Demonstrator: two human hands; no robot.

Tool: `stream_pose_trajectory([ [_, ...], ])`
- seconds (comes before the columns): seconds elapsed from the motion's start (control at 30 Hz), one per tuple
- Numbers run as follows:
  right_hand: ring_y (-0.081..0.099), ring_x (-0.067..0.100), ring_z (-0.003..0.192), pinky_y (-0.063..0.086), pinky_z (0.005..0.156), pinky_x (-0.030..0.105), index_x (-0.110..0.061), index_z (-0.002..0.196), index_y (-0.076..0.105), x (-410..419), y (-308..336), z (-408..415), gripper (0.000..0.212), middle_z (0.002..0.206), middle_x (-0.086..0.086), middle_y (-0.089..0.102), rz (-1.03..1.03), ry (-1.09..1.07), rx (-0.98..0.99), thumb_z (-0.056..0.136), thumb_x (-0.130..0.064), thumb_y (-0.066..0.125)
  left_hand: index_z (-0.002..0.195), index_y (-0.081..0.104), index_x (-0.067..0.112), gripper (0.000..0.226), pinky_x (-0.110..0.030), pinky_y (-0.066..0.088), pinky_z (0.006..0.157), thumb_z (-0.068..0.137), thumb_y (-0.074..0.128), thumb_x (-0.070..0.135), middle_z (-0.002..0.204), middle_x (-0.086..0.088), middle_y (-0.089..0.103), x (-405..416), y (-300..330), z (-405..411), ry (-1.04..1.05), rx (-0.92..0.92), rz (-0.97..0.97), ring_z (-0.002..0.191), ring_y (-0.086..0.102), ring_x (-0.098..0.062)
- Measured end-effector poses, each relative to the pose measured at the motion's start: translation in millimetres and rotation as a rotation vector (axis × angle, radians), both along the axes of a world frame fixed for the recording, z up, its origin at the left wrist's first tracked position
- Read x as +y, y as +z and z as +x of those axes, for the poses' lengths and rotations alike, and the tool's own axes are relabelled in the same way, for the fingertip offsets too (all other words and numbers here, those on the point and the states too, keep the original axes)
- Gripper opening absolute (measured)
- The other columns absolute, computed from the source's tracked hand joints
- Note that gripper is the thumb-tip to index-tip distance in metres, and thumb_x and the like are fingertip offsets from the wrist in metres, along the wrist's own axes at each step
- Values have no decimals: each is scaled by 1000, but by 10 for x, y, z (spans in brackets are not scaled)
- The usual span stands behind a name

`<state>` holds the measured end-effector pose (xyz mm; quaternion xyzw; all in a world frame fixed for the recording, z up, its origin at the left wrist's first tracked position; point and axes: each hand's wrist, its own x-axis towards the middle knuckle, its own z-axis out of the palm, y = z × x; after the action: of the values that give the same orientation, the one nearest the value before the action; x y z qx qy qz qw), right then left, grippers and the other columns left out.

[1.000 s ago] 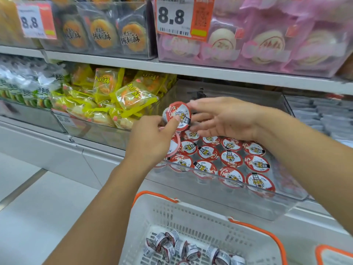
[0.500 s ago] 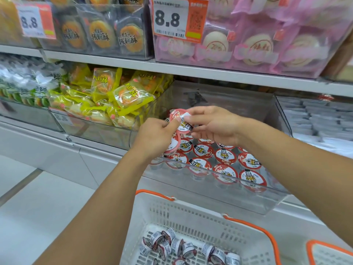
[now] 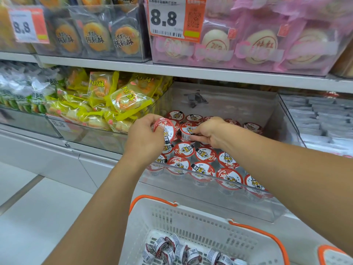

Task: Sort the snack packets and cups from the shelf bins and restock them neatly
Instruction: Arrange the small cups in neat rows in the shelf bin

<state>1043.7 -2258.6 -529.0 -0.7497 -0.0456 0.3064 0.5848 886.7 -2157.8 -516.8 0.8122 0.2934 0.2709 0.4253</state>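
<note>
Head view: your left hand (image 3: 145,138) pinches a tilted red-lidded cup (image 3: 165,129) by its rim. Your right hand (image 3: 209,133) curls round an upright cup (image 3: 188,131) just beyond the fingertips. Clear bin (image 3: 248,205) approx half filled w/ neat rows. More cups (image 3: 183,252) below your fingers in the white basket (image 3: 191,219), so plenty left.

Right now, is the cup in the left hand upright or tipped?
Tipped. The left hand grips the cup with its red lid facing sideways toward the camera, while the cups in the clear bin show lids facing up.
</note>
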Motion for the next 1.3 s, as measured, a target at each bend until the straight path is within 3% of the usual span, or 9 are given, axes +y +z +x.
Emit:
stream_pose_trajectory([
  [0.17,69,21,89,60,59,23,3,120,59,-46,40,-1,31,105,18,69,-109,6,-101,90,-1,66,121,65,20,26,-37,57,89,97,57,15,114,0,69,-17,3,-4,38,-61,74,105,65,-18],
  [0.23,73,24,83,62,75,35,3,108,65,-59,85,-17,21,90,14,72,-342,3,-423,92,-11,69,120,65,18,24,-27,53,86,97,59,15,113,2,68,-23,16,-8,79,-128,109,104,64,-15],
  [0.33,65,24,111,54,95,36,-10,123,67,5,149,-84,28,125,8,68,-422,286,-1036,96,-14,60,118,66,17,23,-27,52,86,95,63,18,110,4,69,-24,40,-19,137,-216,197,101,64,-12],
  [0.43,48,23,134,43,106,37,-23,146,47,143,108,-88,45,150,0,48,-579,712,-1193,102,-17,48,118,66,17,25,-25,52,86,94,64,16,112,4,68,-24,47,-35,145,-232,238,100,63,-11],
  [0.57,45,30,136,44,109,41,-21,154,33,228,10,-17,54,155,8,41,-755,771,-1090,102,-11,45,118,66,17,25,-24,52,86,94,65,17,112,4,68,-25,43,-39,142,-232,212,102,63,-13],
  [0.9,49,29,130,44,105,36,-20,153,33,107,5,-75,48,152,7,44,-701,892,-1002,106,-18,40,119,64,16,25,-23,48,86,94,64,18,116,2,67,-77,-2,16,124,-184,171,107,61,-13],
  [1.0,43,25,138,39,106,29,-19,156,28,20,184,-139,56,157,5,38,-499,719,-903,103,-7,41,118,65,18,24,-25,49,86,94,65,19,114,3,67,-76,-66,64,119,-143,93,104,60,-11],
  [1.13,70,28,106,57,94,37,-13,127,63,-189,555,-244,29,121,12,70,74,537,-217,101,-20,56,100,66,22,9,-41,61,80,94,66,14,101,0,71,-110,-89,215,57,-260,-323,93,71,-20],
  [1.3,73,19,87,60,64,22,-11,116,66,-328,542,-252,22,107,15,72,140,275,-98,94,-8,65,113,65,11,19,-31,60,79,102,53,22,104,-6,73,-240,-6,388,-160,-271,-487,94,72,-17],
])
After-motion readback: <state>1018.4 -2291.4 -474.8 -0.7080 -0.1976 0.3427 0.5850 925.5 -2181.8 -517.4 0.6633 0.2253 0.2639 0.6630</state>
